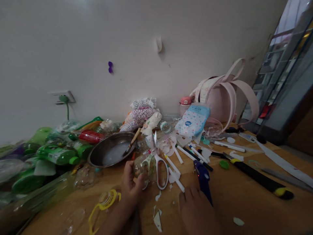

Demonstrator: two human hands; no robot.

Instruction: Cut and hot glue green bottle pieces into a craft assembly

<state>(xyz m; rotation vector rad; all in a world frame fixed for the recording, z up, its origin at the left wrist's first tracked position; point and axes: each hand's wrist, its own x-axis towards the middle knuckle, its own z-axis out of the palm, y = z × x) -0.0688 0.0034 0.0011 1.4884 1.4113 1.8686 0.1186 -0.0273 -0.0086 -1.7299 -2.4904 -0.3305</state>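
Note:
My left hand (pixel 130 186) grips a clear plastic bottle piece (pixel 144 166) near the middle of the wooden table (pixel 244 202). My right hand (pixel 195 209) rests low on the table, fingers on the blue glue gun (pixel 202 179), whose nozzle points away from me. White-handled scissors (pixel 160 168) lie between the two hands, blades toward the wall. Several white glue sticks (pixel 176 163) lie scattered just beyond them. Small white scraps (pixel 157 220) lie on the wood in front of my hands.
A metal bowl (pixel 111 151) with a brush in it sits behind my left hand. Green plastic bottles (pixel 53 153) pile up at left. A pink backpack (pixel 225 94) and patterned pouch (pixel 193 120) stand by the wall. A black-yellow knife (pixel 256 178) lies right. Yellow plastic rings (pixel 102 204) lie near left.

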